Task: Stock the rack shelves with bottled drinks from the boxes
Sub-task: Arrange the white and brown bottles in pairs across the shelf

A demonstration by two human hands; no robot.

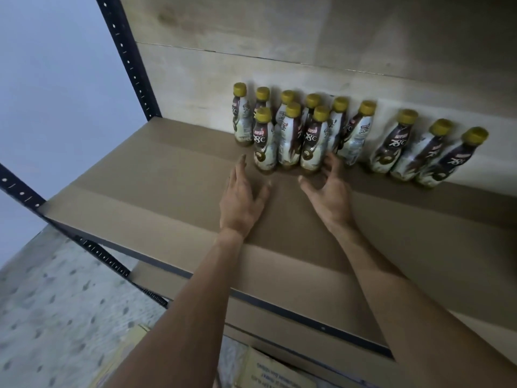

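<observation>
Several small drink bottles (310,141) with yellow caps and brown-and-white labels stand at the back of the cardboard-lined rack shelf (156,175). A tight cluster is at the middle and three more bottles (430,152) stand to the right. My left hand (240,197) lies on the shelf with straight fingers, just left of the front row and holding nothing. My right hand (327,189) hovers with spread, relaxed fingers right beside the front bottle of the cluster; whether it touches the bottle is unclear.
A black perforated steel upright (128,57) rises at the shelf's left rear corner and another (19,189) at the front left. A wooden back panel (307,51) closes the shelf behind. A cardboard box (268,371) sits below on the speckled floor (56,303).
</observation>
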